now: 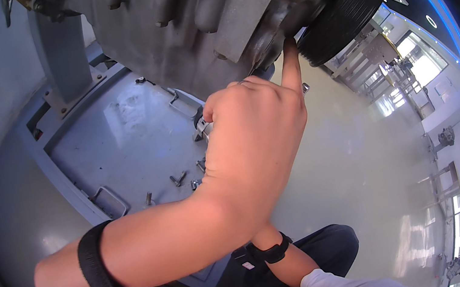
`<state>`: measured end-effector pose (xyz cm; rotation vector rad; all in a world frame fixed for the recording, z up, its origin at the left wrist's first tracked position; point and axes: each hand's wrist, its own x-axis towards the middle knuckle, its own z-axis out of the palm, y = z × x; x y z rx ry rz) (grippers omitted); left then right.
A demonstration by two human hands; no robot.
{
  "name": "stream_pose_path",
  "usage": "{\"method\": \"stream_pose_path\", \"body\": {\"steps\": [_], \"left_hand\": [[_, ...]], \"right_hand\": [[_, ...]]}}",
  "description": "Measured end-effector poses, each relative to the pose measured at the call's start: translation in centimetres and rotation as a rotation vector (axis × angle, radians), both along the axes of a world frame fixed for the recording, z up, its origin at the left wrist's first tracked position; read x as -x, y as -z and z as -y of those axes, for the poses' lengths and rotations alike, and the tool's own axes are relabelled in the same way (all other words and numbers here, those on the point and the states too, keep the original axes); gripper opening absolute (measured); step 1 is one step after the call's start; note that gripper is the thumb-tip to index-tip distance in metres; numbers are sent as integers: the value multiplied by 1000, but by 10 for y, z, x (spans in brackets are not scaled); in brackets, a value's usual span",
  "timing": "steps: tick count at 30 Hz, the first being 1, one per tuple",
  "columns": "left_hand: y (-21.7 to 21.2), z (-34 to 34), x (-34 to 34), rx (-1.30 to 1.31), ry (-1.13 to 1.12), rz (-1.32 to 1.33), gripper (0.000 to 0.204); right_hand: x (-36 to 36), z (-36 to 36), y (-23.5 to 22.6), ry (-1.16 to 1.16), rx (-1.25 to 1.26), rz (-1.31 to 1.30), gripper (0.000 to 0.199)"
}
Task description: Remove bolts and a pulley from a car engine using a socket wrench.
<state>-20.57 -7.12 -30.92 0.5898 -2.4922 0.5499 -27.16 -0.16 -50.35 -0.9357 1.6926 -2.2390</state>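
My left hand (pixel 255 114) is raised under a grey metal engine-like housing (pixel 186 34), its back toward me. One finger stretches up, its tip at the gap between the housing and a black grooved pulley (pixel 343 19). The other fingers curl under, so whatever they hold is hidden. A small metal piece (pixel 201 129) shows beside the curled fingers, and a metal end (pixel 306 88) sticks out past the knuckles on the other side. My right forearm (pixel 291 265), with a black wristband, rises from below. The right hand itself is hidden behind my left arm.
Below the housing lies a grey framed tray (pixel 112 139) with wire handles (pixel 109 200). Several loose bolts (pixel 178 179) lie on it. A grey stand post (pixel 64 56) is bolted to the frame at left. Workbenches (pixel 369 57) stand farther off at right.
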Motion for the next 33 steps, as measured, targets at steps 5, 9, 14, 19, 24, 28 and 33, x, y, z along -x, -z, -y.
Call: {"method": "stream_pose_path", "body": {"steps": [5,9,14,19,24,28,33], "left_hand": [[-16,4,-6,190,-75,249,71],[-30,-5,-10,234,-240,590,110],[-8,11,-5,284,-251,384,106],[-2,11,13,168,-318,358,125],[-7,10,6,118,-268,372,120],[0,11,3,84,-226,256,112],[13,23,-17,-40,262,7,64]], "right_hand": [[2,-2,-11,12,-14,95,18],[-3,0,-12,-58,57,141,19],[1,0,-7,-90,117,221,21],[4,-6,-1,-130,130,159,20],[22,-20,9,103,-236,-502,43],[-20,3,-43,-74,119,-54,17],[-1,-9,-67,-299,158,128,19]]}}
